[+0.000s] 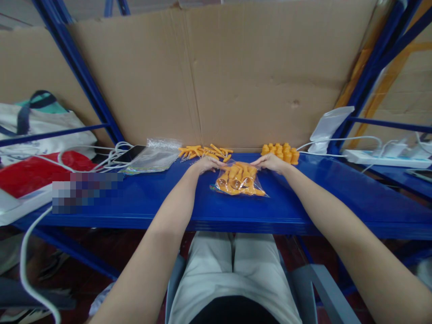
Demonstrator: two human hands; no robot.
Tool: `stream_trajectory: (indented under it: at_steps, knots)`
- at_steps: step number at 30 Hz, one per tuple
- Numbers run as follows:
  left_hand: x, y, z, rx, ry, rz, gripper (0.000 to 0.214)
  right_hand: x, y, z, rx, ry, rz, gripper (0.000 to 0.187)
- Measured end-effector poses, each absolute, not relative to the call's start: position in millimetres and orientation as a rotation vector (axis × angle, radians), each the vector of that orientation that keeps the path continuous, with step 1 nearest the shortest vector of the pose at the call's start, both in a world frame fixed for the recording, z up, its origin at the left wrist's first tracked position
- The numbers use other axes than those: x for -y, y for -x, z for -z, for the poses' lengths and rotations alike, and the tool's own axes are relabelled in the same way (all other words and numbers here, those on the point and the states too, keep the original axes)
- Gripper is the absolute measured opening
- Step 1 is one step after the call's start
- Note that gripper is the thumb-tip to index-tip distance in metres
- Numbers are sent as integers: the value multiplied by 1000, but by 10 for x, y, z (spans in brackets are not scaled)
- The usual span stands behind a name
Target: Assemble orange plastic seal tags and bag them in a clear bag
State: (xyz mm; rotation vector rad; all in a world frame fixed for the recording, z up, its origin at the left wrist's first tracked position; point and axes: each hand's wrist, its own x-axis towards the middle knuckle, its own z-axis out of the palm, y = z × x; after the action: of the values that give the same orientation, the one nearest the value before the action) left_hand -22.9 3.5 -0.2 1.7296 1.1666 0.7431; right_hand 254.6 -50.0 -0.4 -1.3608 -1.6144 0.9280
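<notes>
Head view. Grip: left hand (205, 163) and right hand (272, 162) each have the fingers drawn together on the far edge of the clear bag (240, 181), one at each far corner. I cannot see the fingertips well enough to tell pinch from press.

Bag: lies flat on the blue shelf (141, 204), centred between my forearms and set back from the shelf's near edge. Thin, glossy, see-through film. It is packed with orange parts, some cone-shaped with open round ends turned toward me.

Around the bag:
- Just beyond it, to the left: loose orange sticks (204, 151), close to the left hand.
- Just beyond it, to the right: cluster of orange stubs (282, 153), just beside the right hand.
- Farther left: stack of empty bags (153, 155), then a phone (130, 154) and white cables (110, 158).
- Well to the right: white pouch (329, 126) and power strip (384, 157).
- Behind all of it: cardboard sheet (236, 76), standing as a back wall.

Room: bare shelf lies nearer than the bag and to both its sides; beyond it, the orange piles crowd the strip up to the cardboard.
</notes>
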Motion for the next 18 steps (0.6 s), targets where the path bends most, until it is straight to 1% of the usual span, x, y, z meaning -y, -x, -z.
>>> stream_trajectory:
  at_steps: [4,9,18]
  knots:
    - [-38,210,1,-1171,-1731,-744,12,517,-2527,1,1582,1393,-882,22]
    - [-33,181,4,-1202,-1779,-749,9,531,-2486,-9,1543,1342,-925,30]
    - [-21,185,-27,-1188,-1886,-660,12,443,-2504,60,1597,1343,-777,26]
